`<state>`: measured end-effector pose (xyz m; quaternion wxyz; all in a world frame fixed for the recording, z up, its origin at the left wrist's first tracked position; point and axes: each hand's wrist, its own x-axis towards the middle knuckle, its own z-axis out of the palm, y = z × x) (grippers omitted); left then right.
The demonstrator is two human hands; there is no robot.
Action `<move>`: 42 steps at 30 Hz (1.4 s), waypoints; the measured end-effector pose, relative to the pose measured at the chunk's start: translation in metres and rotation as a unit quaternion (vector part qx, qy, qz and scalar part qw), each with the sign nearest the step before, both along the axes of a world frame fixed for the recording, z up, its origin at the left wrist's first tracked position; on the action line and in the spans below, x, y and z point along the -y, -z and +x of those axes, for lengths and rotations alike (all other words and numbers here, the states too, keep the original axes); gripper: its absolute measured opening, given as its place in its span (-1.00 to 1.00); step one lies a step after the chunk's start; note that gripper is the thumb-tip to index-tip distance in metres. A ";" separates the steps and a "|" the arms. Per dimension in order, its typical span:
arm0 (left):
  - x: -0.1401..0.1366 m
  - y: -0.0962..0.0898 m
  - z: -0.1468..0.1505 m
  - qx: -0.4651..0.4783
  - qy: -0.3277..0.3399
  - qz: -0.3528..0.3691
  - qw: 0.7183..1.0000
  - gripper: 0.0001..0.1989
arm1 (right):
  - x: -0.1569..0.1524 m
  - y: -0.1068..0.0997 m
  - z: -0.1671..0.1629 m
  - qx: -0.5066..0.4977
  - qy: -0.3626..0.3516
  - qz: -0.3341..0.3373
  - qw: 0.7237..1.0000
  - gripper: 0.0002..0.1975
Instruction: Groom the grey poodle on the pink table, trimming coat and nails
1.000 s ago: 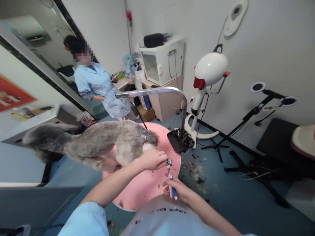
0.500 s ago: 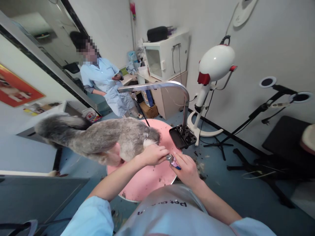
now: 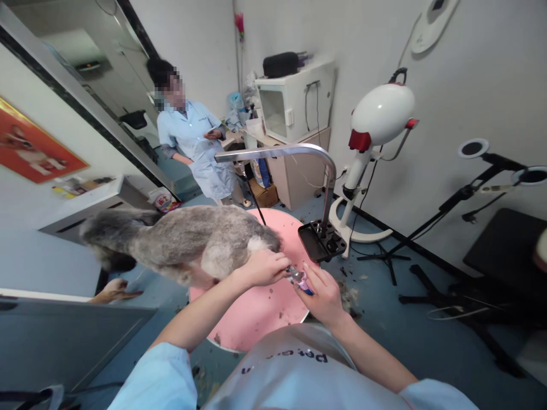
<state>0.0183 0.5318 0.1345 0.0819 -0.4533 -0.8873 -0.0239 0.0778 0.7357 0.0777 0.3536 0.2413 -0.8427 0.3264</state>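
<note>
A grey, short-clipped dog [image 3: 188, 236] stands on a round pink grooming table [image 3: 256, 313], its head turned away to the left. My left hand [image 3: 265, 267] is closed at its rear, beside the pale fur of the haunch. What those fingers pinch is hidden; a hind paw is not plainly visible. My right hand [image 3: 322, 290] grips nail clippers [image 3: 304, 285] with pink and blue handles. The metal head of the clippers lies right at my left fingertips.
A curved metal grooming arm [image 3: 331, 176] rises behind my hands, with a black tool tray [image 3: 320, 242] on it. A white dryer [image 3: 382, 114] stands behind. Another person [image 3: 200, 142] stands at back left. A tan animal [image 3: 111, 290] shows past the left panel. Hair litters the floor.
The view has shifted slightly, so the room appears further right. The dog's head sits lower, and the tan animal shows more. Both hands stay together at the clippers.
</note>
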 end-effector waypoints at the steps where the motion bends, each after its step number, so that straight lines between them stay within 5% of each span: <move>1: 0.000 0.000 0.000 0.000 0.000 -0.001 1.000 -0.74 | 0.002 0.000 -0.001 0.003 -0.002 0.005 1.000 -0.47; 20: -0.006 -0.001 -0.006 -0.004 -0.004 -0.032 0.999 -0.74 | 0.011 0.013 -0.006 0.086 -0.015 -0.007 0.996 -0.56; 25: -0.002 -0.001 -0.011 0.020 0.004 -0.077 0.997 -0.56 | 0.013 0.023 -0.012 0.211 -0.031 -0.154 0.965 -0.59; 28: 0.004 0.002 -0.015 0.053 0.028 -0.135 0.989 -0.41 | 0.013 0.035 -0.014 0.360 -0.058 -0.272 0.891 -0.75; 32: 0.009 0.012 -0.017 0.085 0.039 -0.204 0.974 -0.47 | 0.017 0.058 -0.011 0.494 -0.091 -0.381 0.777 -0.73; 38: -0.001 0.023 -0.016 0.109 0.009 -0.215 0.970 -0.54 | 0.034 0.079 -0.007 0.693 -0.138 -0.540 0.458 -0.61; 40: -0.005 0.023 -0.017 0.131 -0.009 -0.212 0.968 -0.54 | 0.041 0.078 -0.011 0.711 -0.228 -0.544 0.383 -0.67; 42: -0.007 0.022 -0.018 0.159 -0.027 -0.215 0.963 -0.51 | 0.047 0.073 -0.017 0.708 -0.305 -0.534 0.346 -0.62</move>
